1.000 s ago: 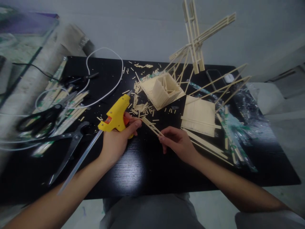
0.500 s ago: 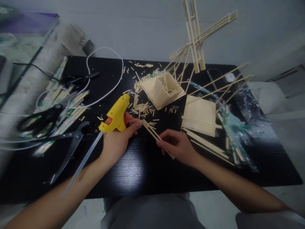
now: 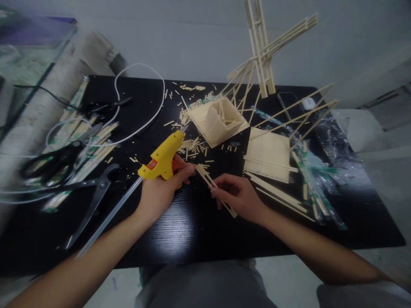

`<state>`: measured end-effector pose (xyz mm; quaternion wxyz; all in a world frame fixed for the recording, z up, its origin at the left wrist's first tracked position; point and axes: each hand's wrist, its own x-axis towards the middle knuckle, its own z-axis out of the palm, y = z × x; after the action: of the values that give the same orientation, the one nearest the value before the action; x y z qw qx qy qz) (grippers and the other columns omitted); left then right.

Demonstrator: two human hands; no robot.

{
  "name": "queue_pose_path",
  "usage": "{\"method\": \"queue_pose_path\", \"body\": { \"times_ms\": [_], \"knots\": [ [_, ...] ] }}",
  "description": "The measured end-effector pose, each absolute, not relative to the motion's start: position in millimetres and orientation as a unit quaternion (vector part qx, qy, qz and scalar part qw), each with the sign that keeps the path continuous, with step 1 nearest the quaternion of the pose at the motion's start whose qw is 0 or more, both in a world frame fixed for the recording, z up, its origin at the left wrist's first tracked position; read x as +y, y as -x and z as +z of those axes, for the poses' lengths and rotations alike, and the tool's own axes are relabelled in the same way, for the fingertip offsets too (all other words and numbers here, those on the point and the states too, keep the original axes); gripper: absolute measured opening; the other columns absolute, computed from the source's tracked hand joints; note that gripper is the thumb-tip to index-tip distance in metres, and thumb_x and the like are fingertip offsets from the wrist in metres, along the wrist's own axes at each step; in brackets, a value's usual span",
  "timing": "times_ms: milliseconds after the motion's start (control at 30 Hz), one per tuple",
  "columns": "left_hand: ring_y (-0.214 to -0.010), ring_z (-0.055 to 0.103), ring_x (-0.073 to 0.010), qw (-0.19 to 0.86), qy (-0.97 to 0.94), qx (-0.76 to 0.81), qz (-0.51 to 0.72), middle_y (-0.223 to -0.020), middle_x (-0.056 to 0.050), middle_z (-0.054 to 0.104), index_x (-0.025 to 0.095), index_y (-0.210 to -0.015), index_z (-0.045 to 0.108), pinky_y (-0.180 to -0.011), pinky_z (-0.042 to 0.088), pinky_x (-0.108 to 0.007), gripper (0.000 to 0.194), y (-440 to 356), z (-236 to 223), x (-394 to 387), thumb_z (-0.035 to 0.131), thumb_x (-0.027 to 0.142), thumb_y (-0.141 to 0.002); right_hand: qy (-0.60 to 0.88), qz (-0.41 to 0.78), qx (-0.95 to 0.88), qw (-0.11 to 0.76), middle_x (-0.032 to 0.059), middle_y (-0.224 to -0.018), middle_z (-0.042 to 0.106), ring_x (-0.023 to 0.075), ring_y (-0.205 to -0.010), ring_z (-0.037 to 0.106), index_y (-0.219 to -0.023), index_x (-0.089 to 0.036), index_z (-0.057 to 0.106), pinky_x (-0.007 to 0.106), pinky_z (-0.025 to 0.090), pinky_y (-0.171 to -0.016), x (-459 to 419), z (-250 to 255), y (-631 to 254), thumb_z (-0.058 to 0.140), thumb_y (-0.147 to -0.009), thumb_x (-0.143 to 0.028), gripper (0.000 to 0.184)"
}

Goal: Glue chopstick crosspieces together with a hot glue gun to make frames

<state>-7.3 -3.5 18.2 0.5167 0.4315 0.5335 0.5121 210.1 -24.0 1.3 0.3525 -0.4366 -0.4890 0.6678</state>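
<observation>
A yellow hot glue gun (image 3: 163, 157) with a long clear glue stick (image 3: 111, 217) in its rear is gripped in my left hand (image 3: 160, 188). Its nozzle points up and to the right. The thumb and a finger of that hand meet close to the far end of some thin wooden sticks (image 3: 205, 174); whether they touch it I cannot tell. My right hand (image 3: 237, 194) pinches these sticks, joined side by side, near their lower half. Past the hands stands a wooden model (image 3: 221, 122) on a square base, with a cross of sticks (image 3: 261, 55) at its back.
Cut stick bits (image 3: 192, 145) litter the black table (image 3: 199, 239). At right lie a square wooden panel (image 3: 268, 154) with a stick frame, loose sticks (image 3: 279, 194), plastic wrapping (image 3: 321, 184) and a phone (image 3: 289, 105). Scissors (image 3: 67, 156), pliers (image 3: 99, 188) and a white cord (image 3: 163, 94) are left.
My left hand has shifted slightly right with the glue gun. The right hand has stayed nearly still with the sticks, whose far end now sits a little apart from the left fingertips.
</observation>
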Motion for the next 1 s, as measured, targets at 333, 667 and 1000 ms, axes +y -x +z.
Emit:
{"method": "queue_pose_path", "body": {
  "times_ms": [333,667,1000],
  "knots": [
    [-0.074,0.077,-0.019,0.555,-0.437,0.51,0.491,-0.087,-0.004,0.081,0.02,-0.089,0.069,-0.062,0.063,-0.028,0.027,6.0,16.3,-5.7,0.09,0.035,-0.082,0.44,0.645,-0.501,0.373,-0.0018,-0.072,0.068,0.0091,-0.053,0.062,-0.088,-0.018,0.074,0.02,0.054,-0.051,-23.8,-0.5,-211.8,0.082,-0.092,-0.045,0.028],
    [-0.078,0.079,-0.0191,0.562,-0.417,0.511,0.499,-0.09,-0.004,0.083,0.019,-0.088,0.069,-0.063,0.064,-0.025,0.023,5.2,19.6,-6.0,0.089,0.03,-0.082,0.447,0.617,-0.523,0.383,-0.0017,-0.071,0.069,0.0089,-0.051,0.062,-0.088,-0.019,0.076,0.019,0.052,-0.049,-27.1,-2.9,-212.8,0.082,-0.093,-0.042,0.024],
    [-0.081,0.079,-0.0185,0.567,-0.417,0.501,0.504,-0.091,-0.004,0.082,0.018,-0.091,0.071,-0.065,0.065,-0.025,0.026,6.8,13.7,-6.4,0.091,0.032,-0.082,0.451,0.625,-0.515,0.374,-0.002,-0.071,0.069,0.0079,-0.048,0.061,-0.087,-0.018,0.074,0.018,0.05,-0.046,-26.1,-0.9,-212.0,0.081,-0.093,-0.042,0.025]
  ]
}}
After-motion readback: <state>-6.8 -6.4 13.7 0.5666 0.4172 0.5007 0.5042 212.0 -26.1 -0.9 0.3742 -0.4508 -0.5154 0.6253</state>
